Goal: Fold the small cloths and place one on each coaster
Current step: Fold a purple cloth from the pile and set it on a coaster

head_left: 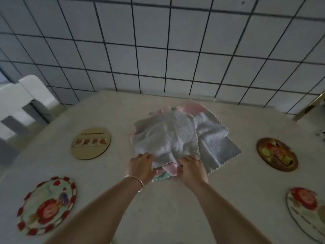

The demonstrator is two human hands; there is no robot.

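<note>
Both grips, left hand (140, 166) and right hand (190, 169), pinch the near edge of the top grey cloth (167, 138), its length running away toward the tiled wall (158, 50).

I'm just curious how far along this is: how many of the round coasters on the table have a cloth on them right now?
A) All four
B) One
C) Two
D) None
D: all four coasters, far left, near left, far right and near right, lie bare, while the cloths sit in one pile at the middle, where the left hand and right hand grip its near edge.
</note>
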